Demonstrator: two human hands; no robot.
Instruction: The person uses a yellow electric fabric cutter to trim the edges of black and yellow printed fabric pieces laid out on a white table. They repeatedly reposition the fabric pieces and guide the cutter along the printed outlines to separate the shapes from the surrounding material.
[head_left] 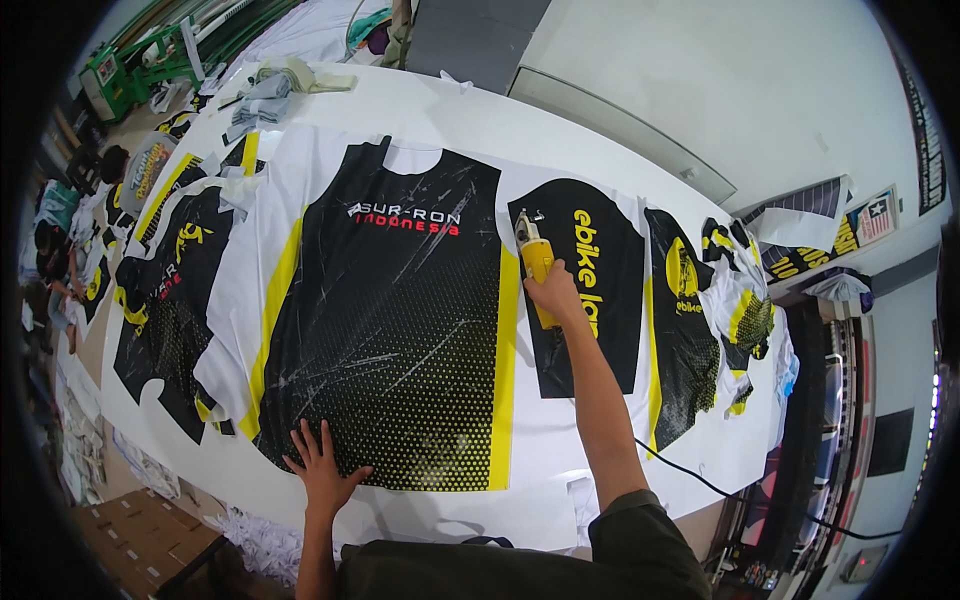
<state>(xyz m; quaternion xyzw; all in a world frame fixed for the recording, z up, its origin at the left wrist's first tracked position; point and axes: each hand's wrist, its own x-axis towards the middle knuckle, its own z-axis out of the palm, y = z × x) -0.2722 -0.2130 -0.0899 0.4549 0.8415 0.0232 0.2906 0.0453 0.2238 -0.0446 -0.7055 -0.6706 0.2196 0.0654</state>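
A large black jersey panel (400,290) with yellow dots and a yellow side strip lies flat on the white table (450,515). My left hand (325,472) rests on its lower left edge, fingers spread and holding nothing. My right hand (553,292) is wrapped around the yellow body of a handheld electric fabric cutter (538,256). Its metal head points away from me, over the upper left part of a black sleeve panel (615,270) with yellow lettering. Whether the blade touches cloth is too small to tell.
Printed cut pieces (180,270) are heaped at the left, another sleeve panel (680,330) at the right. Folded grey cloth (262,100) sits at the far left edge. A black cord (740,495) trails right. People (55,255) work beyond the left side; cardboard boxes (145,535) stand below.
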